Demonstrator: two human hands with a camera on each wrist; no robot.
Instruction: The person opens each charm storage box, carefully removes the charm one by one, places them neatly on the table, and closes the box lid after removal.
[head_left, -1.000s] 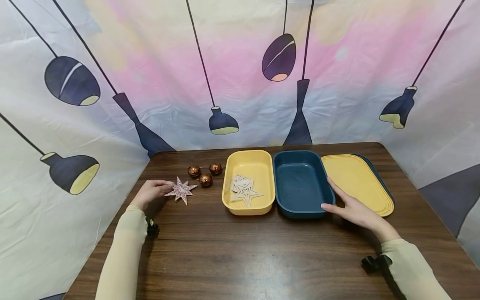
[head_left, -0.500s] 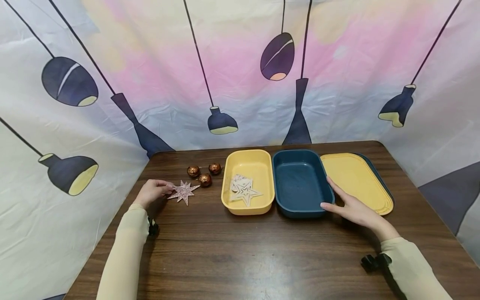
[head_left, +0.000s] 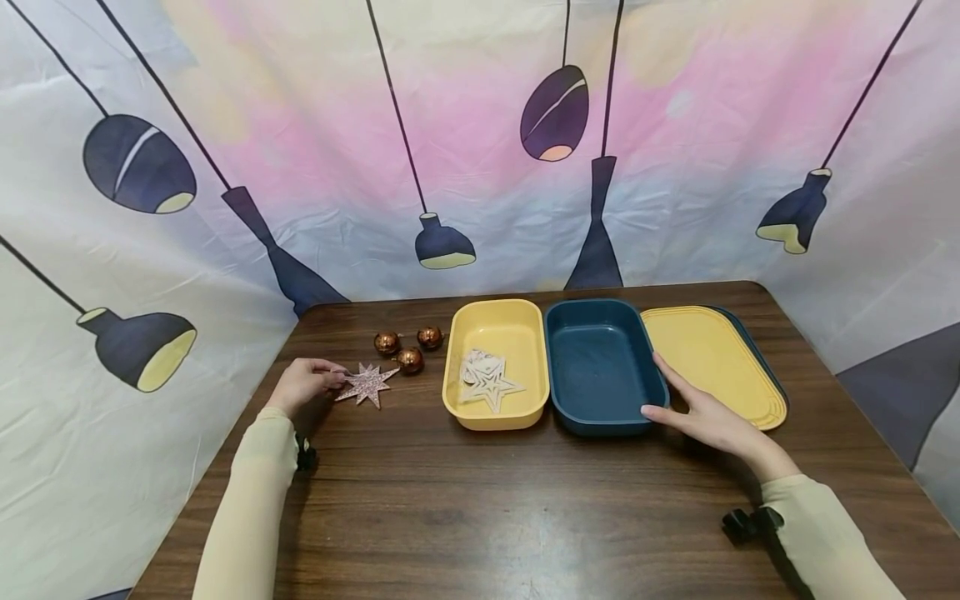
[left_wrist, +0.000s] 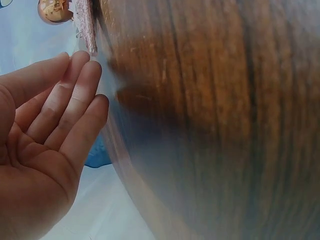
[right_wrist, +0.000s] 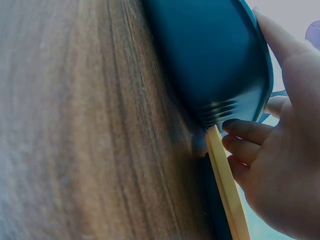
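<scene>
Left hand (head_left: 303,385): pinching glittery star (head_left: 367,385) by left edge
Glittery star: near three copper balls (head_left: 410,361)
Yellow box (head_left: 517,329): holding pale stars (head_left: 491,385)
Blue box (head_left: 602,354): just beside yellow box
Right hand (head_left: 708,418): spread, touching blue box's right rim

My right thumb (right_wrist: 282,42) meets the rim of the dark blue tub (right_wrist: 210,55), and my other fingers (right_wrist: 247,131) extend toward its outer wall, near a row of short parallel ridges; whether all of them touch it, I cannot tell. Just beside those ridges, a yellow panel (right_wrist: 227,185) shows its edge, with a darker panel (right_wrist: 214,195) underneath, on the wood-grained bench (right_wrist: 95,120).
</scene>
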